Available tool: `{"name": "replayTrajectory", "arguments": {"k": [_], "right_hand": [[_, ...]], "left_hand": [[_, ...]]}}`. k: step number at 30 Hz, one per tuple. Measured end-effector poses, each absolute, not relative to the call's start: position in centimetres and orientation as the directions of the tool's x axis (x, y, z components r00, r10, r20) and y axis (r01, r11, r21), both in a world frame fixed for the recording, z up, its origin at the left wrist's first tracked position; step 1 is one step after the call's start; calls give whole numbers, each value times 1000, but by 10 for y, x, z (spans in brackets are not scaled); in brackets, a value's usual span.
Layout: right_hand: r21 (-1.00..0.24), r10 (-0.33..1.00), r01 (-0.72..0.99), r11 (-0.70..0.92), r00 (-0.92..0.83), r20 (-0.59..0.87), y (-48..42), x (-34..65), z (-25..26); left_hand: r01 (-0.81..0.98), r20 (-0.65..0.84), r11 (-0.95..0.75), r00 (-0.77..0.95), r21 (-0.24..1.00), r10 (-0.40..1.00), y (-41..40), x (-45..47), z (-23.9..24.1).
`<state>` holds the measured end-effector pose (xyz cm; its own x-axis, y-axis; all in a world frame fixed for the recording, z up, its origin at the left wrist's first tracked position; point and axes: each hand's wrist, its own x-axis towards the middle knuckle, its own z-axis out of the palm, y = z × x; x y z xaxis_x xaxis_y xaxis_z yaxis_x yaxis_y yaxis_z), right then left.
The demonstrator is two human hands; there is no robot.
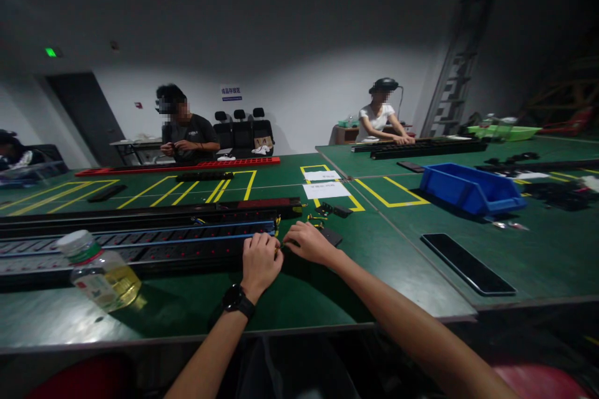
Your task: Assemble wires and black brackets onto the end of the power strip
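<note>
My left hand [262,262], with a black watch [238,301] on the wrist, is closed at the right end of a long black strip [196,250] set with rows of sockets and small red dots. Beside it my right hand [309,242] is closed in a pinch, its fingertips almost meeting the left ones. A tiny yellowish bit shows between the fingers, too small to name. Blue edging [234,230] runs along the strip. Just beyond the hands lie short yellow wires [316,218] and small black parts [336,210]. A dark flat piece [331,236] is partly hidden behind my right hand.
A bottle of yellow liquid [105,274] stands at the near left. To the right are a phone [468,264] and a blue bin [472,189]. Paper sheets [325,190] lie mid-table. Two co-workers handle a red rail [187,167] and black rails [428,147] across the table.
</note>
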<state>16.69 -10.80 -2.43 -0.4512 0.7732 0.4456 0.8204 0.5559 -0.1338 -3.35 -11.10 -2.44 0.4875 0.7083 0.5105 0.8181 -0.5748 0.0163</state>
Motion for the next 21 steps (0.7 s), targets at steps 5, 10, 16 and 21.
{"name": "replayTrajectory", "arguments": {"k": [5, 10, 16, 21], "right_hand": [[-93, 754, 810, 579, -489, 438, -105, 163, -27], [-50, 732, 799, 600, -523, 436, -104, 163, -30], [-25, 731, 806, 591, -523, 439, -104, 163, -34], [1, 735, 819, 574, -516, 440, -105, 162, -36]], "left_hand": [[809, 507, -588, 506, 1, 698, -111, -35, -26], [787, 503, -617, 537, -9, 677, -110, -37, -27], [782, 491, -623, 553, -25, 674, -109, -38, -26], [781, 490, -624, 557, -34, 671, -109, -38, -25]]}}
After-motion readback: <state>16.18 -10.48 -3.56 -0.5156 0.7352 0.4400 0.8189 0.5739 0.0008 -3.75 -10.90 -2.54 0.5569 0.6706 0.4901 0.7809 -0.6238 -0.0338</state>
